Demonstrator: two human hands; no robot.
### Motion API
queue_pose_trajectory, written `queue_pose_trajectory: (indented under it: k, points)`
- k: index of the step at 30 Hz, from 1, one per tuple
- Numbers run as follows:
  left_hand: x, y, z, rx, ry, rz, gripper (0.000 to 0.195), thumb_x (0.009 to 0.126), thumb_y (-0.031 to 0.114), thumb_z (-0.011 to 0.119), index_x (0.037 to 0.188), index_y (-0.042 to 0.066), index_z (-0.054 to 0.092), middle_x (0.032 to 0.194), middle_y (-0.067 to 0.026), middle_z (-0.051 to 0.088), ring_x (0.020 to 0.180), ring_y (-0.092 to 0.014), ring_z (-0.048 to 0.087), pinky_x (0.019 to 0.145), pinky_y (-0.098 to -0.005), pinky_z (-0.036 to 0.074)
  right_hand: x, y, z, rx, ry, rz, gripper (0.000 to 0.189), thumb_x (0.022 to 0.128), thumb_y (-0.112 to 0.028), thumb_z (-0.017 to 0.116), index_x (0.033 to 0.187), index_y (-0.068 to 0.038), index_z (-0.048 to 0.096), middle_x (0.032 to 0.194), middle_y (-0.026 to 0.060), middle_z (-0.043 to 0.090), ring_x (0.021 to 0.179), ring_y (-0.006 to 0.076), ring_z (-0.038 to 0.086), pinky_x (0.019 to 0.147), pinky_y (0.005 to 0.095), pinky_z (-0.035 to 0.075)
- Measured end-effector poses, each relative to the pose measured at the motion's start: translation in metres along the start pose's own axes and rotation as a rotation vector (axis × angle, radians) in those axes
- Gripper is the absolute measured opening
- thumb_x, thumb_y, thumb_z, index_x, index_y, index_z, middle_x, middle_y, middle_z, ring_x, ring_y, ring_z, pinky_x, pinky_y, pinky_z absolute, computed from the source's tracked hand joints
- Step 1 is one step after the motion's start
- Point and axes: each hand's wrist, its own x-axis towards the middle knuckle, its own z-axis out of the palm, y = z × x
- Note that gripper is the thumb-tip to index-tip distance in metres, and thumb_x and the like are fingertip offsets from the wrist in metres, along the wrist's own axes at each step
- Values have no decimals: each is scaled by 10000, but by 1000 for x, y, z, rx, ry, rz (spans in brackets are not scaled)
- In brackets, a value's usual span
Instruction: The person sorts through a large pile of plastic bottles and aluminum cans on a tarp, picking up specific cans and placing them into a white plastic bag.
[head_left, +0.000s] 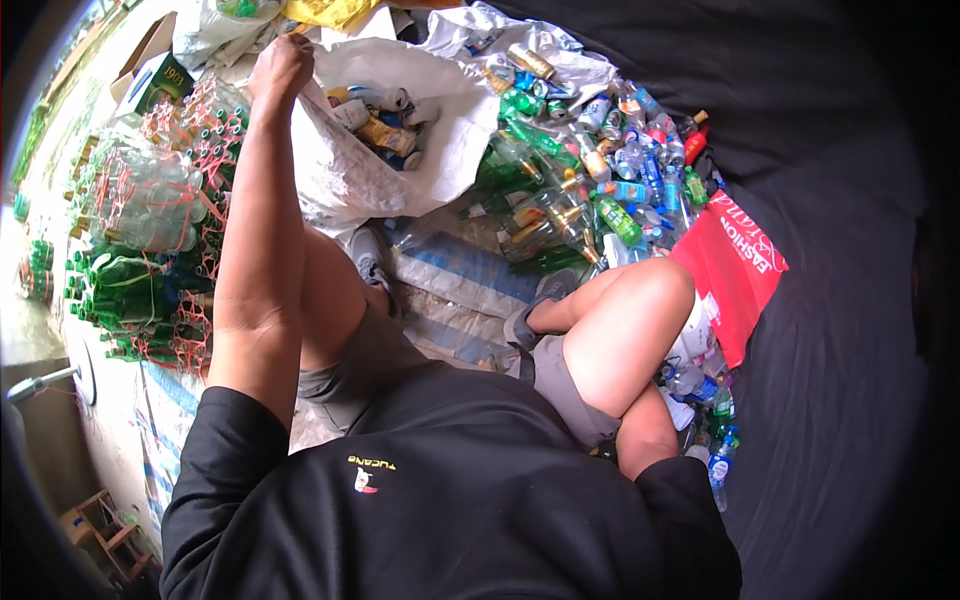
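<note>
My left hand (282, 66) is stretched far forward, its fingers closed on the left rim of a white woven sack (442, 176). The sack's mouth gapes upward, and crushed drink cans (384, 133) lie inside it. My right hand is out of view: the right forearm passes down behind my right thigh, which hides it. To the right of the sack spreads a heap of plastic bottles (619, 217), glass bottles (551, 217) and more cans (531, 61).
Bundles of clear bottles (146, 195) and green bottles (131, 289), tied with red string, stand at left. A cardboard box (142, 56) is behind them. A red bag (739, 274) lies beside my right knee. Black cloth (825, 337) borders the heap. Striped sheeting (457, 274) lies between my feet.
</note>
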Motion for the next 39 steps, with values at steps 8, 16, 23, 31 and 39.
queue_pose_trajectory:
  k: [8, 16, 23, 31, 39]
  points:
    - [-7, -16, -8, 0, 5, -70, 332, 904, 388, 547, 1135, 236, 730, 1186, -125, 705, 1126, -354, 656, 953, -466, 511, 18, -5, 12, -28, -29, 61, 250, 1011, -262, 556, 1151, -58, 592, 933, 80, 636, 805, 205, 632, 772, 364, 539]
    - [-11, -1, -15, 30, -54, -56, 347, 910, 396, 584, 1193, 249, 722, 1197, -89, 710, 1148, -293, 649, 965, -428, 501, 19, -7, 17, -43, -10, 92, 232, 1006, -259, 561, 1125, -61, 591, 908, 77, 626, 777, 204, 620, 746, 362, 528]
    - [-18, 16, -27, -32, -142, -72, 336, 908, 387, 588, 1183, 253, 726, 1193, -89, 713, 1147, -302, 654, 964, -430, 503, 10, -8, 16, -52, 8, 109, 218, 1002, -257, 565, 1102, -64, 589, 886, 75, 617, 752, 203, 609, 723, 360, 518]
    - [-19, 11, -22, 0, -132, -27, 329, 909, 379, 583, 1171, 246, 732, 1175, -99, 717, 1135, -308, 656, 954, -435, 508, 18, -1, 20, -40, -7, 129, 203, 997, -254, 569, 1075, -68, 587, 862, 72, 607, 724, 202, 597, 697, 358, 507]
    - [-15, 15, -8, 33, -10, 32, 294, 903, 293, 556, 1101, 185, 745, 1103, -154, 723, 1045, -361, 683, 896, -470, 542, 14, 0, 14, -18, 0, 124, 190, 992, -252, 574, 1049, -71, 585, 837, 69, 597, 696, 201, 584, 670, 355, 496]
